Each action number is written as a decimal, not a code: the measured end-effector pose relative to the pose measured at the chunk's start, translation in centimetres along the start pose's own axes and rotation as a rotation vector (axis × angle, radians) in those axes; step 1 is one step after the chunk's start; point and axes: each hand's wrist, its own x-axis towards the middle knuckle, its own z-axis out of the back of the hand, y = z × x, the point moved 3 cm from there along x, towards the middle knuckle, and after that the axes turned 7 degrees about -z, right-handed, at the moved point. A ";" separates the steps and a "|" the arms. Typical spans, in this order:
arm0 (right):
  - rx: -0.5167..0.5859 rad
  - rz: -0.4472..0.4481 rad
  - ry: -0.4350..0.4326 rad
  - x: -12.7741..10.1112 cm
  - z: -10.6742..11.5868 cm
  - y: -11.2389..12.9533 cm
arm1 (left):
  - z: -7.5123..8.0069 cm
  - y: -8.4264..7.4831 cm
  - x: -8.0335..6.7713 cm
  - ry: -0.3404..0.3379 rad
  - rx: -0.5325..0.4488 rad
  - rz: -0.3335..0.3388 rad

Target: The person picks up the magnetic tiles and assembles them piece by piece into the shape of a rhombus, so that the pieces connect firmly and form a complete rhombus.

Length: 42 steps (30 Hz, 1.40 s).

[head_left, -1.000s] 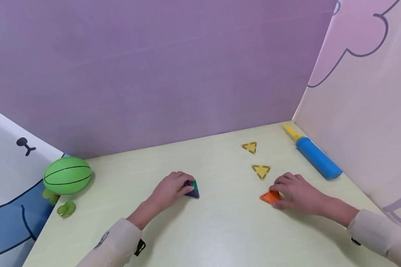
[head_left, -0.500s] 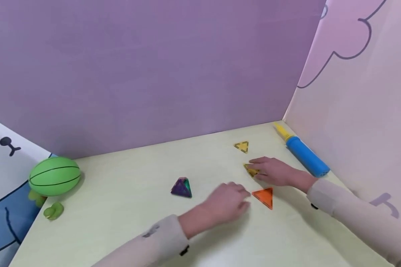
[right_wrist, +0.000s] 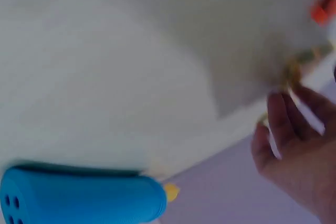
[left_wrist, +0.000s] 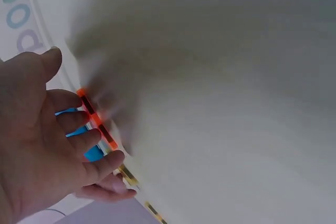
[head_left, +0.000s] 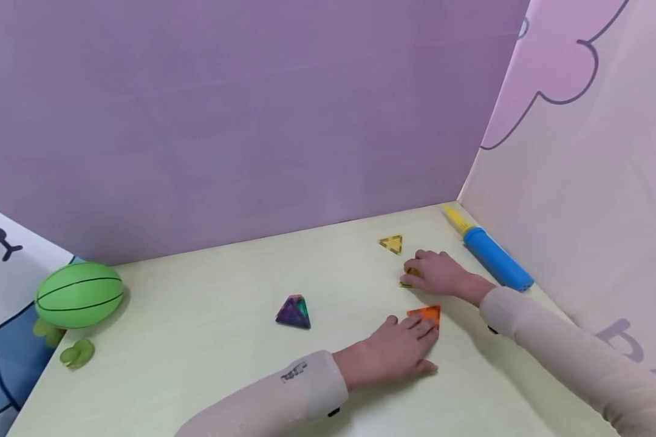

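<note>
The bench (head_left: 208, 340) is carrying the following items, counted by kind.

Flat triangle tiles: three are showing. Two are yellow: one yellow tile (head_left: 391, 244) is lying clear, and a second yellow tile (head_left: 407, 280) is lying partly under the right hand (head_left: 438, 273). One orange tile (head_left: 426, 314) is lying under the fingertips of the left hand (head_left: 399, 355).

Assembled pyramids: one purple and green pyramid (head_left: 293, 312) is standing.

Balls: one green ball (head_left: 79, 294) is sitting at the left edge.

Pumps: one blue pump (head_left: 492, 258) with a yellow handle is lying along the right wall.

Small green pieces: two are lying below the ball, a near piece (head_left: 76, 354) and a far piece (head_left: 45, 329).

Hands: two are showing.
</note>
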 end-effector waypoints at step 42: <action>0.136 0.019 0.081 -3.3 0.9 -1.5 | 0.5 0.4 1.1 -0.060 -0.020 0.003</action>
